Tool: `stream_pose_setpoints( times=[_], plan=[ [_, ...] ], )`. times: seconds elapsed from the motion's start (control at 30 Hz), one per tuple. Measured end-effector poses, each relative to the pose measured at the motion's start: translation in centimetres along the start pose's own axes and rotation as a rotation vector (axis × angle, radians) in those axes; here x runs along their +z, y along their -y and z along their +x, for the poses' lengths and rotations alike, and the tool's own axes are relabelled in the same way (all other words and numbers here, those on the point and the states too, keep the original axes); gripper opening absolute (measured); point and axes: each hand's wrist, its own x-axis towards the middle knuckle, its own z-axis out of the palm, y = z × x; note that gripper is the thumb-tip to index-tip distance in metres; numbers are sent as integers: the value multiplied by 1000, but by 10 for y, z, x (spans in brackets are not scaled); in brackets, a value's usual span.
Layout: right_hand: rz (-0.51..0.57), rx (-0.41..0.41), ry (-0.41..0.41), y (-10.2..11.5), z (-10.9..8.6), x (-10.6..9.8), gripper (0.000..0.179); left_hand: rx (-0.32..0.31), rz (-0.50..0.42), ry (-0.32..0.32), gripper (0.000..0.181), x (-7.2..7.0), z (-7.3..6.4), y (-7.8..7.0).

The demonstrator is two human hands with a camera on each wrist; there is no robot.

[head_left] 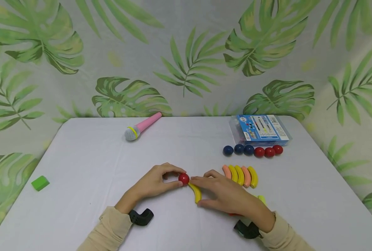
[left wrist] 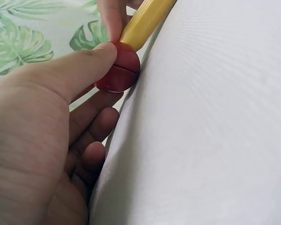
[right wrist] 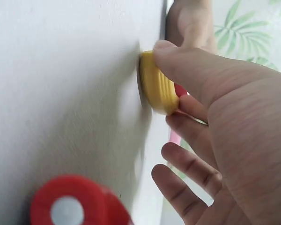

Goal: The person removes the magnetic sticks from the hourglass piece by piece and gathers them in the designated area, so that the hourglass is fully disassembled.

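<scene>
A red ball point(head_left: 183, 179) sits between the thumb and index finger of my left hand point(head_left: 157, 180), which pinches it just above the white table. In the left wrist view a dark seam crosses the ball point(left wrist: 118, 75), and the end of a yellow curved stick point(left wrist: 143, 26) meets it. My right hand point(head_left: 225, 191) pinches that yellow curved stick point(head_left: 196, 194) by thumb and fingertips. Its ridged side point(right wrist: 159, 86) faces the right wrist camera. The remaining fingers of the right hand are loosely bent and hold nothing.
Pink and yellow curved sticks point(head_left: 240, 175) lie in a row to the right. Behind them are blue and red balls point(head_left: 259, 152) and a plastic case point(head_left: 262, 129). A toy microphone point(head_left: 145, 126) lies at the back, a green block point(head_left: 40, 183) far left. A red piece point(right wrist: 68, 204) is partly visible.
</scene>
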Motion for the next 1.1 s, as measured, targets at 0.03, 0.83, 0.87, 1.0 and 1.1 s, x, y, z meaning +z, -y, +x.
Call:
stream_pose_setpoints(
  times=[0.03,0.83,0.87,1.0,1.1],
  plan=[
    [0,3,-6,1,0,0,62,-2,1,-3,34,0,0,0],
    [-31,46,-17,7,1,5,67,-23,0,-46,32,2,0,2],
    [-34,41,-24,7,1,5,67,-25,1,-46,32,2,0,2],
    [-46,28,-61,5,-1,1,65,-25,3,-50,31,2,0,1],
    [-54,43,-85,1,-3,-6,64,-27,7,-54,31,2,0,0]
  ],
)
